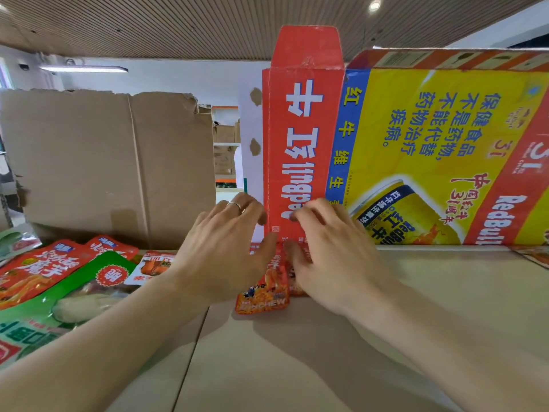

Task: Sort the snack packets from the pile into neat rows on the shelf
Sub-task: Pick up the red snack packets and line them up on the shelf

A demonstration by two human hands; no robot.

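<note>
Two bare forearms [118,337] reach over the shelf [416,292]. At far left lies the pile of snack packets [59,281]. The left hand [225,251], fingers spread and straight, rests on an orange packet [264,295] below the red carton [303,129]. The right hand [329,257] is just beside it, its fingers bent and blurred, so I cannot tell its grip.

Just beyond the fingers [234,207] a red Red Bull carton panel [303,129] stands upright, its lettering turned sideways. The yellow Red Bull carton [430,138] runs off to their right. To their left sits a torn brown cardboard box [104,162]. High above them are a slatted ceiling [178,25] and a strip light [84,69].
</note>
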